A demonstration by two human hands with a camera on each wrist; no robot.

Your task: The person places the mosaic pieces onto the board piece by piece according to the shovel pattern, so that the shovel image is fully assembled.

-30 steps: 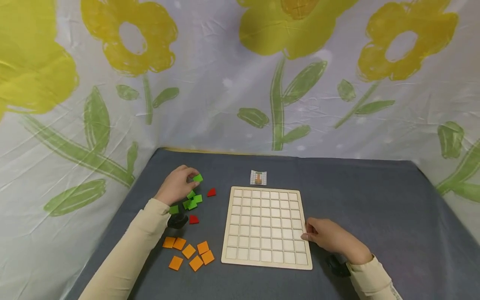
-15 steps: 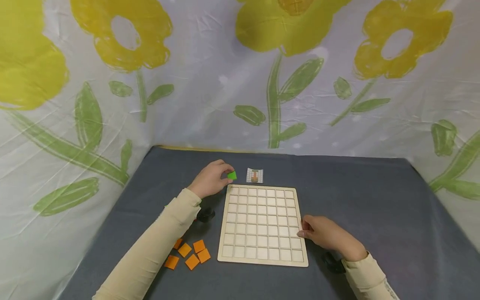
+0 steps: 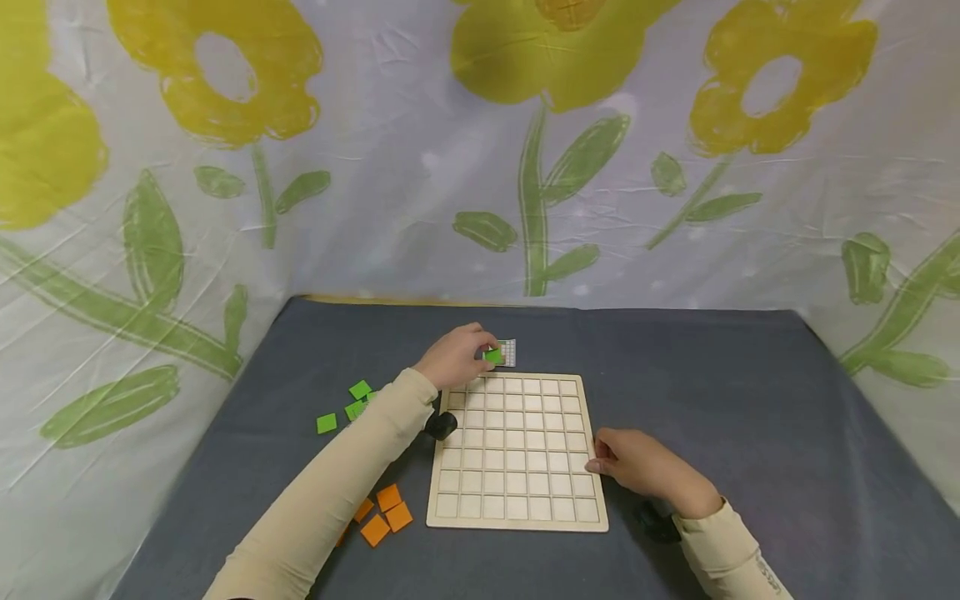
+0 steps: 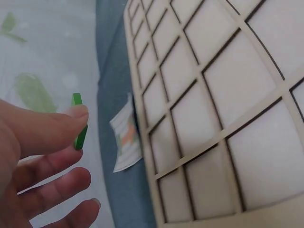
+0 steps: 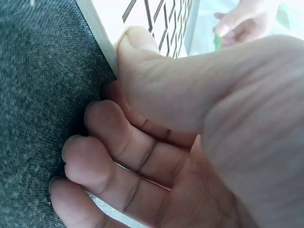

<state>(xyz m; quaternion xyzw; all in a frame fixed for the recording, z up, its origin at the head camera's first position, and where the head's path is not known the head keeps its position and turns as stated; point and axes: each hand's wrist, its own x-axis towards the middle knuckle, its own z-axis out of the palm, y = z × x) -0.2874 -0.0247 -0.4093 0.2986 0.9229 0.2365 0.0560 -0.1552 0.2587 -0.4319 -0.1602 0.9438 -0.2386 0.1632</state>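
Between thumb and finger, my left hand [image 3: 459, 357] pinches a green square tile [image 3: 492, 356] over the far left corner of a wooden grid board [image 3: 517, 527]. In the left wrist view the tile [image 4: 79, 135] is seen edge-on, above the table. Behind it lies a small printed card [image 4: 126, 135] with an orange and green pattern, partly covered by the tile in the head view. My right hand [image 3: 651, 468] grips the board's right edge, its thumb [image 5: 142, 42] on top of the rim and the other fingers curled beside and below it.
Several green tiles [image 3: 326, 423] lie left of the board, partly hidden by my left forearm. Several orange tiles [image 3: 376, 530] sit nearer, by the board's front left corner. A flower-printed curtain [image 3: 390, 208] hangs behind the dark cloth-covered table [image 3: 697, 375].
My left hand has carried the green tile rightward from the green pile to the card behind the board. The right hand has stayed on the board's edge. The head view has shifted slightly.
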